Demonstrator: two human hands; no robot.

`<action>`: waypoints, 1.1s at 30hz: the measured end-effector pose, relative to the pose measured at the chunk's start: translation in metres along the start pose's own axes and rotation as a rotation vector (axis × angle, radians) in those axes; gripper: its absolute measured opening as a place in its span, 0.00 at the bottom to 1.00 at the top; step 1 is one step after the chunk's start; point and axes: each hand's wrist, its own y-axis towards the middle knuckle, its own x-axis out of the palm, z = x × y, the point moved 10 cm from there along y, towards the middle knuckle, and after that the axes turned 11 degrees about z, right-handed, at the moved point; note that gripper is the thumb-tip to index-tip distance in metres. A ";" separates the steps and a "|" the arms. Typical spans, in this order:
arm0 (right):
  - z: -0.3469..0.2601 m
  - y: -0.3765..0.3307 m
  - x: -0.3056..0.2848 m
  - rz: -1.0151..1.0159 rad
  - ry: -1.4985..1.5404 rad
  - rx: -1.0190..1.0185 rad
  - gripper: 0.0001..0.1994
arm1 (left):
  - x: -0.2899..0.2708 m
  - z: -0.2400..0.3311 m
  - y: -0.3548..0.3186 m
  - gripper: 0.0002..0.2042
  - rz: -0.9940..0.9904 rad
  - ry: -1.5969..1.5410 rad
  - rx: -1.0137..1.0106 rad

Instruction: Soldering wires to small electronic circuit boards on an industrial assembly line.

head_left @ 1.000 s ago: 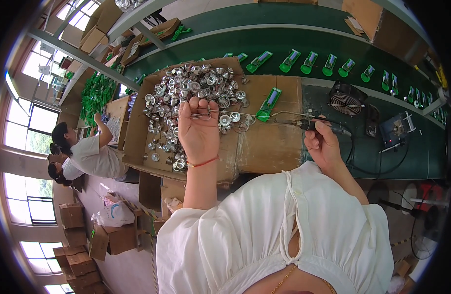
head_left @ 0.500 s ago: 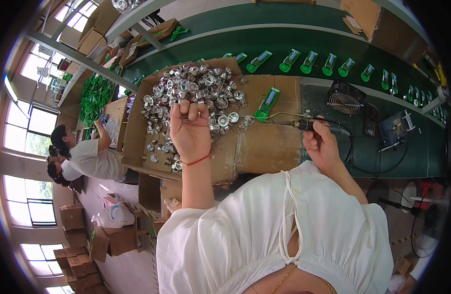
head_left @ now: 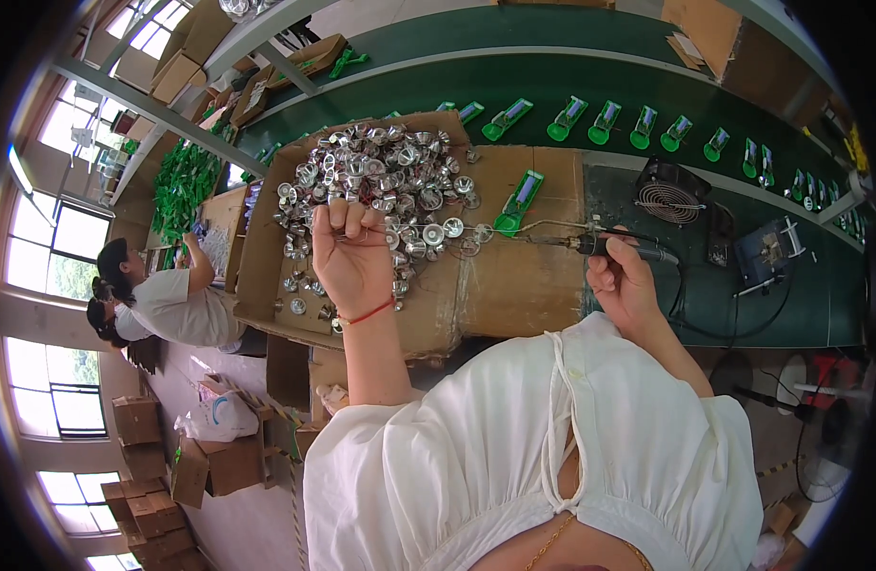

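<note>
My left hand [head_left: 349,255], palm up with the fingers curled in, is over a cardboard box [head_left: 309,341] of shiny silver reflector cups [head_left: 371,171]. Whatever its fingertips pinch is too small to make out. My right hand [head_left: 630,285] is closed around the black handle of a soldering iron [head_left: 598,246], whose thin tip points left over the cardboard sheet. Between my hands, a little farther off, lies one green plastic housing [head_left: 518,205] with a pale strip along it. A few reflector cups [head_left: 476,238] sit near it on the cardboard.
Behind, several green housings [head_left: 605,124] lie in a row on a green conveyor belt [head_left: 533,71]. On the right stand a black fan [head_left: 668,198] and a small metal fixture [head_left: 769,252]. At the left, another person [head_left: 186,303] works beside a green pile [head_left: 183,186].
My left hand has shifted a little to the left over the reflector cups. My right hand stays put with the soldering iron. The housings on the belt have moved slightly right.
</note>
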 end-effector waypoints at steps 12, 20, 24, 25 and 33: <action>0.003 0.001 0.000 0.006 -0.015 0.020 0.02 | 0.002 0.012 0.002 0.10 -0.057 -0.007 -0.019; 0.000 -0.001 -0.001 0.010 -0.018 0.004 0.02 | 0.000 0.014 0.004 0.09 -0.058 0.037 -0.021; 0.003 0.002 -0.005 0.021 -0.020 0.017 0.03 | 0.005 0.019 -0.001 0.06 -0.067 0.267 0.119; 0.002 0.002 -0.008 0.043 -0.027 0.011 0.03 | 0.015 0.021 -0.006 0.04 -0.101 0.549 0.289; 0.002 0.003 -0.007 0.048 -0.031 0.002 0.05 | 0.041 -0.039 -0.034 0.12 -0.785 1.909 0.737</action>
